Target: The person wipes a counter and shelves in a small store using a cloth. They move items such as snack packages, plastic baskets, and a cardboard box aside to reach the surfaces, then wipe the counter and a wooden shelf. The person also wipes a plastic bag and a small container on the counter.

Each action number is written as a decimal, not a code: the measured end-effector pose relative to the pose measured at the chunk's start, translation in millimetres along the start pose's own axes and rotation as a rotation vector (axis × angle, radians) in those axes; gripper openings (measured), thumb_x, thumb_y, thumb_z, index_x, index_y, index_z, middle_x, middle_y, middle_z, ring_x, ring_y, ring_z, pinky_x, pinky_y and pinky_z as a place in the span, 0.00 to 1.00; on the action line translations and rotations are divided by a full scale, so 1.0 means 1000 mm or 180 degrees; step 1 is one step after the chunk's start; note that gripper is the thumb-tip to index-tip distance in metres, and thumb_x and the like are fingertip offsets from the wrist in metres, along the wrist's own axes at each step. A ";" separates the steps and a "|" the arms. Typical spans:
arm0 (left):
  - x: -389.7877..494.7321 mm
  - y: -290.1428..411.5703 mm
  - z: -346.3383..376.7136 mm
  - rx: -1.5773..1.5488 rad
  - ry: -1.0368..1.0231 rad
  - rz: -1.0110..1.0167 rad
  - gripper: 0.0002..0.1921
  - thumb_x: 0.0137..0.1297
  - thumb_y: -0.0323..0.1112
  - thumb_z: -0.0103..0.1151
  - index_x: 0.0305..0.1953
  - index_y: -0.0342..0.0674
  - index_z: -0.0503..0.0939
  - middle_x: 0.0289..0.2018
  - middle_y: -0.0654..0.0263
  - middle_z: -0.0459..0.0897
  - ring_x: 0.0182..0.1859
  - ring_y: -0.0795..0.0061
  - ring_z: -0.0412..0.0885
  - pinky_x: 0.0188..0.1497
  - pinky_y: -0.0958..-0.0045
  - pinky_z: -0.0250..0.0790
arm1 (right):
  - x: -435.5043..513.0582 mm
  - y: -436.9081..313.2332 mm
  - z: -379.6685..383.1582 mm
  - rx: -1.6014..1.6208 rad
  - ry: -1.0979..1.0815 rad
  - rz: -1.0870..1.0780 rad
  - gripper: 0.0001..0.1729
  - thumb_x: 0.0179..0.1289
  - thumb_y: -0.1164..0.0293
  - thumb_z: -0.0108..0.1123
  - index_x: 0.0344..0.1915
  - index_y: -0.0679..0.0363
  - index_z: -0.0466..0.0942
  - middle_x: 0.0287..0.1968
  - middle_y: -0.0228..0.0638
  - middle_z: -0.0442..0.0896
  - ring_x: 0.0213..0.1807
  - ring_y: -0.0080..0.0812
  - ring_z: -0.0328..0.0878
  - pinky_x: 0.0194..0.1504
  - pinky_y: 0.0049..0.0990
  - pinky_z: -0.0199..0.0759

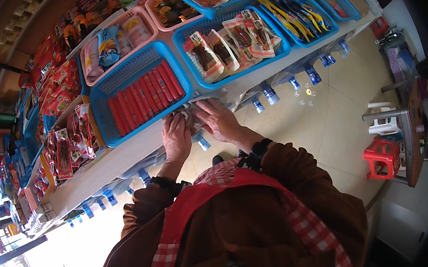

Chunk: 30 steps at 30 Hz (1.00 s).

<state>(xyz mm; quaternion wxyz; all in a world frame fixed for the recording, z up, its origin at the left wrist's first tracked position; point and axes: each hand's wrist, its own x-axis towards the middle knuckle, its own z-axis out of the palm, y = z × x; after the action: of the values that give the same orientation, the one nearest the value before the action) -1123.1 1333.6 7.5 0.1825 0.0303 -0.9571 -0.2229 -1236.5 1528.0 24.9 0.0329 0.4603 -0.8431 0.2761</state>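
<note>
A crumpled grey cloth [185,115] lies at the front edge of the white shelf top [136,150]. My left hand [176,135] grips the cloth's near part with bent fingers. My right hand [218,122] is on the same cloth, its fingers stretched forward over it and partly hiding it. Just beyond my left hand stands a blue plastic basket [107,124] with a row of red-wrapped sausages [146,95]. Past my right hand, another blue basket [208,84] holds several packs of vacuum-sealed meat snacks [205,57].
Pink baskets [151,16] and more snack packets [61,93] fill the shelf behind and to the left. Blue-capped bottles [269,93] stick out below the shelf's front edge. A red plastic stool [382,158] and a table [414,138] stand at the right on the tiled floor [312,130].
</note>
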 end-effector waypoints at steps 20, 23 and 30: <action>0.041 0.038 0.027 -0.0311 -0.0293 0.0512 0.22 0.61 0.25 0.58 0.58 0.31 0.85 0.64 0.50 0.84 0.68 0.41 0.75 0.76 0.47 0.66 | -0.039 0.045 -0.039 -0.0269 0.0524 0.0230 0.36 0.52 0.71 0.77 0.65 0.50 0.81 0.70 0.35 0.74 0.69 0.47 0.73 0.55 0.40 0.85; 0.062 0.055 0.046 -0.0285 -0.0324 0.0629 0.22 0.60 0.25 0.59 0.58 0.32 0.85 0.64 0.51 0.84 0.68 0.42 0.75 0.76 0.47 0.66 | -0.045 0.063 -0.053 -0.0140 0.0664 0.0326 0.34 0.51 0.73 0.77 0.62 0.51 0.81 0.67 0.36 0.76 0.67 0.46 0.76 0.55 0.42 0.85; 0.111 0.122 0.104 -0.0122 -0.0504 0.0696 0.22 0.62 0.27 0.60 0.58 0.33 0.85 0.65 0.51 0.83 0.69 0.42 0.75 0.77 0.47 0.66 | -0.074 0.160 -0.111 -0.0055 0.0930 0.0623 0.36 0.50 0.77 0.76 0.64 0.53 0.81 0.67 0.37 0.77 0.67 0.49 0.77 0.55 0.43 0.84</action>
<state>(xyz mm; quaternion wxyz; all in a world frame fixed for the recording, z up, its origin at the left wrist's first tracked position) -1261.7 1470.6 11.7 0.1301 -0.0953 -0.9617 -0.2215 -1343.1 1706.4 26.6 0.1320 0.3306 -0.8725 0.3347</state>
